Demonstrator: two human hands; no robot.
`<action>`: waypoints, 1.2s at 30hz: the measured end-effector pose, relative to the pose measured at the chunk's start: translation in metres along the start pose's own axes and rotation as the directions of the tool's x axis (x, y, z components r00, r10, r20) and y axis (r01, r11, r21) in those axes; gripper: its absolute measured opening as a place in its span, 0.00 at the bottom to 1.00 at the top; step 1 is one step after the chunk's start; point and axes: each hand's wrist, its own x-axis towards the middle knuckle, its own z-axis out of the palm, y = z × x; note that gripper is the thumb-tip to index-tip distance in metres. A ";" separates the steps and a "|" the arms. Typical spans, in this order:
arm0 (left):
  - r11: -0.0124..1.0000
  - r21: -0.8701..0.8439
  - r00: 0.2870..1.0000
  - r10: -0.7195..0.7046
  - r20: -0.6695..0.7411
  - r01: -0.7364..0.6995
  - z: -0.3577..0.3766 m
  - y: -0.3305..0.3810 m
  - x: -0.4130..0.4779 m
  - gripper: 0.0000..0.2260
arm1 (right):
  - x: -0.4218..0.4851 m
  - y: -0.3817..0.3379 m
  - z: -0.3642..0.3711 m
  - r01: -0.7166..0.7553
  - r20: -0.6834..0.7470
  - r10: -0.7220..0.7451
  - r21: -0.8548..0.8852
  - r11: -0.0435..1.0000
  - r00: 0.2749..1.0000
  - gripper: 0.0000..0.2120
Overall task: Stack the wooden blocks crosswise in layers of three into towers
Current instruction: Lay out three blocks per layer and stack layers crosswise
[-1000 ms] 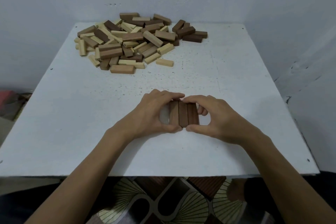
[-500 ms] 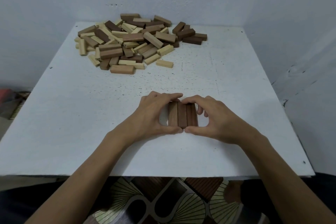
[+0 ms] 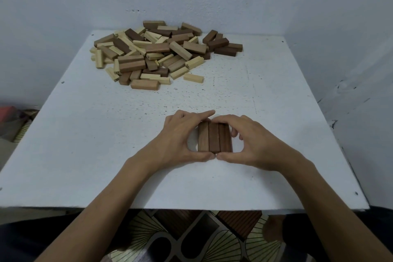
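Three brown wooden blocks (image 3: 214,139) lie flat side by side on the white table (image 3: 85,134), long sides touching, pointing away from me. My left hand (image 3: 180,138) curls round their left side, forefinger at the far ends and thumb at the near ends. My right hand (image 3: 248,142) mirrors it on the right side. The two thumbs meet at the near ends, the two forefingers at the far ends. A large loose pile of light and dark wooden blocks (image 3: 161,53) lies at the back of the table.
Grey walls (image 3: 340,28) close the table in at the back and on the right. The near table edge (image 3: 191,208) runs below my forearms, with a patterned floor mat (image 3: 191,238) beneath. Bare table surface separates the pile from the three blocks.
Both hands stay cupped round the three blocks; the blocks sit more tightly together. Only the camera view shifts slightly.
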 end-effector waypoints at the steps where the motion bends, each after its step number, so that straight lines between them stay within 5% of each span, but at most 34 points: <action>1: 1.000 0.008 1.000 0.003 0.004 -0.003 0.000 0.000 0.000 0.42 | 0.000 0.000 -0.001 0.004 0.004 -0.004 0.015 1.000 1.000 0.33; 11: 0.999 -0.008 0.998 -0.043 -0.050 0.042 -0.020 -0.010 0.012 0.33 | 0.022 0.007 -0.023 -0.172 -0.095 0.169 -0.023 0.985 0.981 0.27; 23: 0.953 0.302 0.932 0.100 -0.347 0.010 -0.055 -0.054 0.102 0.10 | 0.134 0.031 -0.045 -0.179 -0.300 0.117 -0.188 0.966 0.947 0.16; 29: 0.891 0.429 0.887 0.071 -0.456 0.149 -0.078 -0.073 0.141 0.15 | 0.189 0.046 -0.056 -0.172 -0.418 0.015 -0.339 0.925 0.908 0.16; 36: 0.843 0.529 0.968 0.042 -0.246 0.098 -0.096 -0.085 0.168 0.24 | 0.216 0.071 -0.080 -0.303 -0.451 0.064 -0.482 0.822 0.890 0.25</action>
